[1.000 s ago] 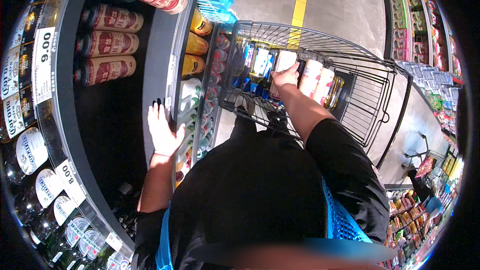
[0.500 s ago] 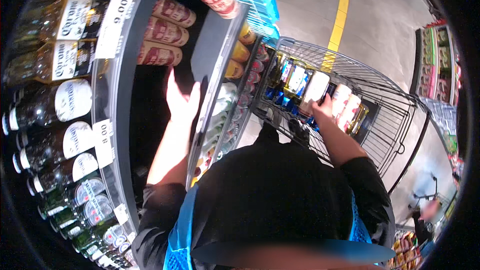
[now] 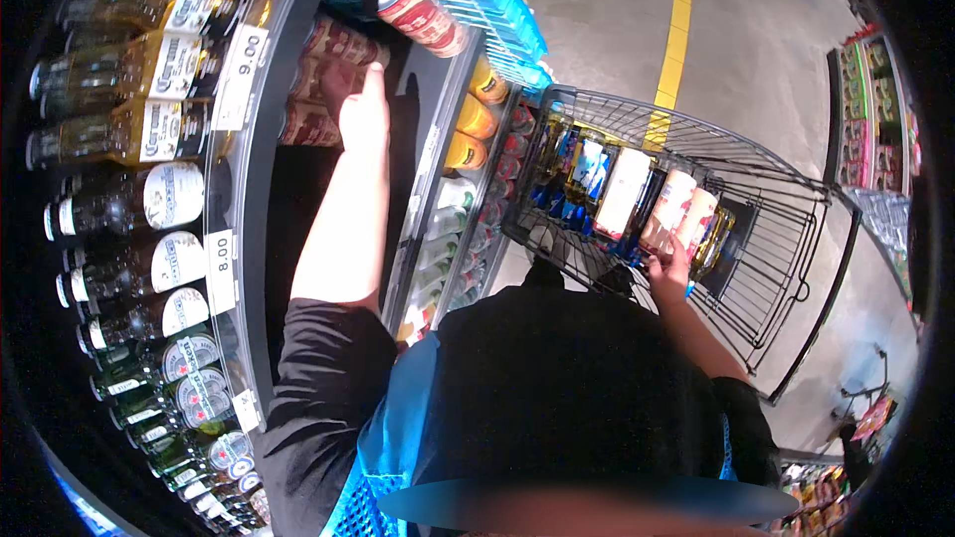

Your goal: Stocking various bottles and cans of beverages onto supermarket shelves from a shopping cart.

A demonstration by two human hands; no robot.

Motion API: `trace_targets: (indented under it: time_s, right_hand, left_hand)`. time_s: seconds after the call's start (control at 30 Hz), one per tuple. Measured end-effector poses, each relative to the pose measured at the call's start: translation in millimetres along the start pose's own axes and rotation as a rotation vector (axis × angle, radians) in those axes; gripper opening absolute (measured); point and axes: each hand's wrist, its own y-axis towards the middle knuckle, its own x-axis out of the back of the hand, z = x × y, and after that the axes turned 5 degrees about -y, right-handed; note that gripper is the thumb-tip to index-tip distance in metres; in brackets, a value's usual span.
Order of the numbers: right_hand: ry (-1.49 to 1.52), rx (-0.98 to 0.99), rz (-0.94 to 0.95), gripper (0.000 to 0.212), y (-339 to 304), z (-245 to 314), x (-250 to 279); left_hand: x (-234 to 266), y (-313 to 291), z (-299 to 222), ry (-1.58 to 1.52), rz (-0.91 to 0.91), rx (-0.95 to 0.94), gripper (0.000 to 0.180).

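My left hand [image 3: 360,109] reaches into the dark shelf bay, its fingers closed about one of the red-and-cream bottles [image 3: 316,129] standing there. Its thumb stretches up along the bottle's side, while the fingertips are partly lost in shadow. Over the shopping cart [image 3: 796,229], my right hand [image 3: 671,273] has its fingers curled at the lower end of a cream-and-red bottle [image 3: 668,207]. Beside that bottle lie a similar one [image 3: 699,209], a pale bottle [image 3: 624,191] and several blue-and-gold ones [image 3: 589,164].
Another red bottle with a dark cap [image 3: 423,18] stands at the shelf's far edge, near a blue wire rack [image 3: 512,0]. Beer bottles [image 3: 129,194] fill the left shelf; yellow cans [image 3: 476,119] line the shelf between bay and cart. Yellow floor tape [image 3: 676,30] runs beyond the cart.
My left hand has moved farther into the bay, from open below the bottles to closed among them. My right hand has left the pale bottle and shifted right and nearer along the cart.
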Motion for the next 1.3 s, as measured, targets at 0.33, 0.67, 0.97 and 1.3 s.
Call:
trace_targets:
  time_s: [0.33,0.67,0.97,1.3]
  right_hand:
    - [0.087,0.009,0.036,0.064,-16,34,33]
    - [0.14,0.052,0.05,0.056,-27,55,33]
    - [0.766,-0.156,0.727,0.039,2,211,17]
    - [1.219,-0.653,0.679,0.03,24,191,-38]
  left_hand:
    - [-60,45,-83,-0.259,0.048,-0.445,0.123]
    - [3,-45,-78,-0.35,-0.102,-0.619,0.089]
    - [50,-212,-29,-0.588,0.592,-1.019,0.058]
    - [3,-271,12,-0.168,1.012,-1.503,0.057]
